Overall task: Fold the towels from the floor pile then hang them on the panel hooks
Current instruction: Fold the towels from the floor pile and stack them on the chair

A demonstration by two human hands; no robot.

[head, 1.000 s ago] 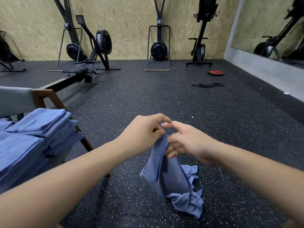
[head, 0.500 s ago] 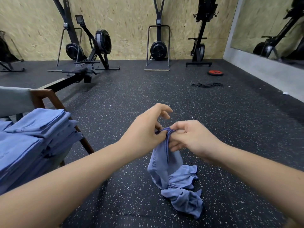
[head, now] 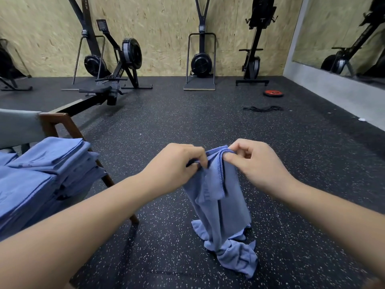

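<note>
A blue towel (head: 220, 201) hangs in front of me, its top edge bunched between both hands. My left hand (head: 177, 165) pinches the edge on the left, and my right hand (head: 254, 163) pinches it just to the right. The towel's lower end trails crumpled on the black speckled floor (head: 235, 255). No separate towel pile shows on the floor, and no panel hooks are in view.
A stack of folded blue towels (head: 39, 176) lies on a wooden-framed chair (head: 60, 124) at my left. Rowing machines (head: 116, 65) and other gym machines stand along the far wall. A red weight plate (head: 273, 93) and a black band (head: 263, 108) lie on the floor at the right.
Both hands have spread a little apart along the towel's top edge and lifted it, so more of the towel hangs straight and less lies on the floor.
</note>
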